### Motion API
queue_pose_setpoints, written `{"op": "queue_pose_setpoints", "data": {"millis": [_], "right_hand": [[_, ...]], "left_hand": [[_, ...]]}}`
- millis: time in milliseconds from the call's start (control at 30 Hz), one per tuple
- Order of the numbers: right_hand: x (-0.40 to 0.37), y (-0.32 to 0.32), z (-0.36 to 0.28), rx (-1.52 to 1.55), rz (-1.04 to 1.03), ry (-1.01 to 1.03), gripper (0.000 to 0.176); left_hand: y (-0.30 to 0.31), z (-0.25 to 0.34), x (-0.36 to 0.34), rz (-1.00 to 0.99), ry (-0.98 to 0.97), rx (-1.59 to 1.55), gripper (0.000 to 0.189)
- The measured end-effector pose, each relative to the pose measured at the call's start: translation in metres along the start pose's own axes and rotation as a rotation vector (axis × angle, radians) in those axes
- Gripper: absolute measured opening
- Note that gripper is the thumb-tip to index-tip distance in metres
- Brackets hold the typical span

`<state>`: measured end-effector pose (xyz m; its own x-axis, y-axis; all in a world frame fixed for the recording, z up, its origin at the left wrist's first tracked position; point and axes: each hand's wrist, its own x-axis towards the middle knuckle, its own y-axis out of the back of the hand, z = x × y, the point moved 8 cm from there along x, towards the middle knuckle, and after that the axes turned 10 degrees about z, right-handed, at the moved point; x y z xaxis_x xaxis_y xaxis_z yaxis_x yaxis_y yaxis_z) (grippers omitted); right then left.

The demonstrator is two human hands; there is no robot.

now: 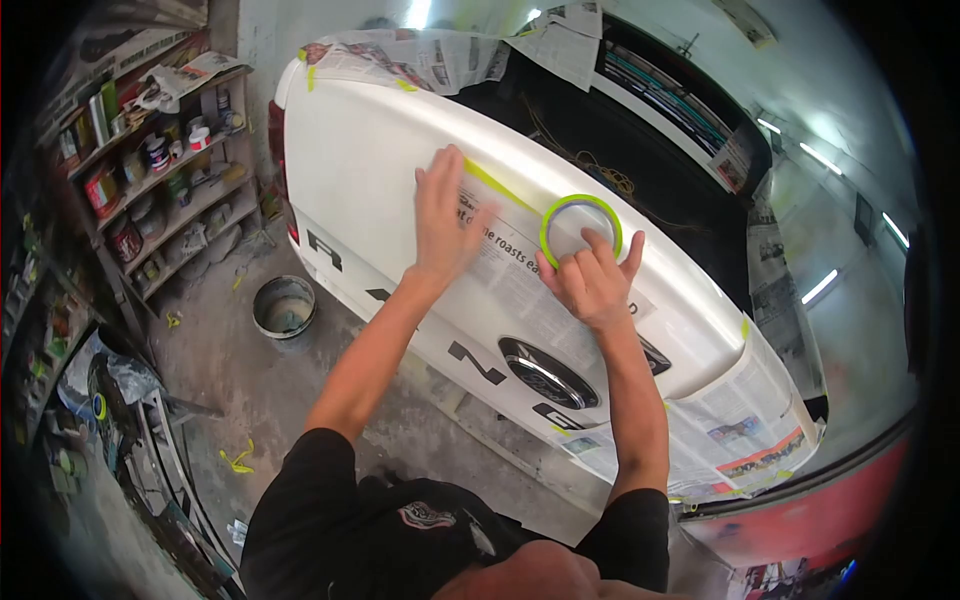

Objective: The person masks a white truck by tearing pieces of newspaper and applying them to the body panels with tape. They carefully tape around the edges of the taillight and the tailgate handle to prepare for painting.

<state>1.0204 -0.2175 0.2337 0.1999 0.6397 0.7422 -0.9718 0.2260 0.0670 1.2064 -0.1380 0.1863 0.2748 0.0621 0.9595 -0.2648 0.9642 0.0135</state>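
Note:
A white truck tailgate (360,150) stretches in front of me, with dark letters and an oval Ford badge (547,373) on it. A newspaper sheet (490,285) lies against its middle. Along the sheet's top edge runs a yellow-green strip of masking tape (505,188), which leads to the roll of masking tape (545,235). My right hand (597,285) grips that roll, with a finger through its ring. Flat against the panel at the strip's left end is my left hand (448,220), fingers stretched out and slightly blurred.
More newspaper (745,420) covers the tailgate's right end, and some (430,58) hangs at the top left. The dark truck bed (640,165) lies behind. On the floor stands a bucket (284,310). Shelves (165,190) with cans are at left; tape scraps (237,458) lie nearby.

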Motion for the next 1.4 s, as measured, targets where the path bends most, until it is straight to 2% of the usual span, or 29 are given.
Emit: {"op": "queue_pose_setpoints", "data": {"millis": [100,167,200,300,400,500,533,667,1067,1267,1367,1400], "right_hand": [[0.008,0.006,-0.002,0.045,-0.014,-0.028,0.038],[0.014,0.010,0.001,0.104,-0.085,-0.007,0.038],[0.021,0.014,-0.001,0.201,-0.178,0.029,0.029],[0.021,0.033,-0.007,0.120,-0.475,0.042,0.029],[0.025,0.074,-0.002,0.065,-0.640,0.127,0.044],[0.007,0.120,0.003,0.061,-0.711,0.150,0.044],[-0.006,0.131,0.008,0.048,-0.737,0.124,0.056],[-0.041,0.149,0.038,-0.157,-0.854,0.099,0.072],[-0.060,0.122,0.045,-0.366,-0.990,0.071,0.068],[-0.065,0.113,0.041,-0.451,-0.969,0.063,0.069],[-0.063,0.114,0.042,-0.419,-0.943,0.015,0.063],[-0.055,0.119,0.043,-0.391,-0.880,-0.062,0.057]], "left_hand": [[-0.017,0.029,-0.014,-0.222,0.084,-0.215,0.136],[-0.023,0.030,-0.015,-0.254,0.108,-0.167,0.144],[-0.026,0.028,-0.015,-0.267,0.123,-0.139,0.149],[-0.019,0.036,-0.010,-0.277,0.135,-0.109,0.152],[-0.019,0.040,-0.010,-0.303,0.124,-0.058,0.155],[-0.019,0.042,-0.010,-0.298,0.126,-0.031,0.155],[-0.020,0.042,-0.011,-0.297,0.121,-0.033,0.155],[-0.024,0.042,-0.014,-0.283,0.107,-0.041,0.154],[-0.023,0.040,-0.015,-0.286,0.108,-0.057,0.153],[-0.021,0.046,-0.023,-0.292,0.086,-0.048,0.149],[-0.013,0.091,-0.033,-0.327,-0.018,-0.200,0.137],[-0.011,0.111,-0.034,-0.347,-0.062,-0.283,0.132]]}}
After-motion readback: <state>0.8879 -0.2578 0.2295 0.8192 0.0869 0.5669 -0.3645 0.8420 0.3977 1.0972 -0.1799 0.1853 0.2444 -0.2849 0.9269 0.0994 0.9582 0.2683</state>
